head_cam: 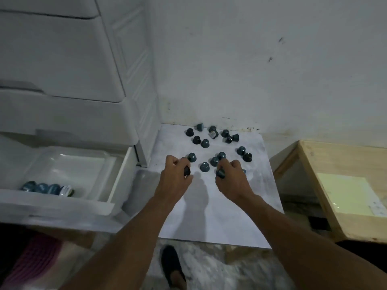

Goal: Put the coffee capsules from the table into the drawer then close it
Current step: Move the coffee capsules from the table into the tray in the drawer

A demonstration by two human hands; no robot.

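Note:
Several dark teal coffee capsules [204, 166] lie scattered on the white table [219, 216], most of them toward the far wall. My left hand [174, 178] is closed around a dark capsule [186, 171] near the table's left side. My right hand [232, 181] grips another capsule [220, 173] just right of centre. The white drawer [69, 170] stands pulled open at the left, with a few capsules [47, 188] lying along its front wall.
A white plastic drawer cabinet [73, 70] towers at the left against the wall. A wooden stool or low table [343, 185] with a pale sheet on it stands to the right. A dark shoe [171, 266] shows on the floor below the table edge.

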